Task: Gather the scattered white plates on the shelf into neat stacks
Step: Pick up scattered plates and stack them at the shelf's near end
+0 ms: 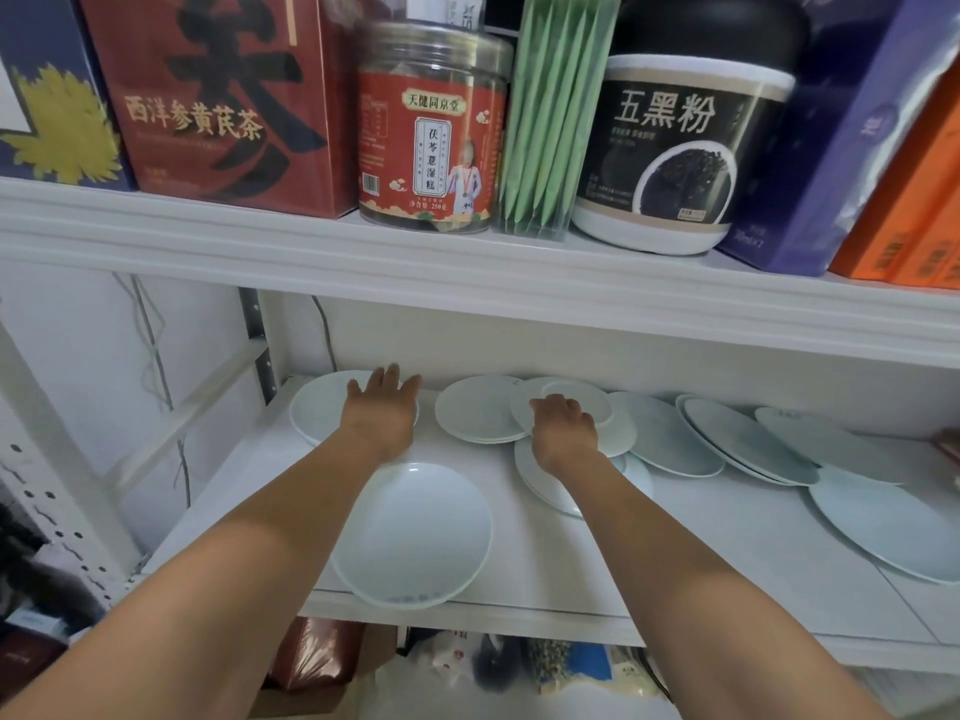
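Observation:
Several white plates lie scattered on the white shelf. My left hand reaches flat, fingers straight, over a large plate at the back left. My right hand curls its fingers on the near rim of a small plate that lies atop other plates. A short stack sits between my hands. One deep plate overhangs the front edge. More overlapping plates spread to the right, with a big one at the far right.
The upper shelf board hangs low over the plates and carries boxes, a red-labelled jar and a black tub. A metal upright stands at the back left. Bags show below the shelf.

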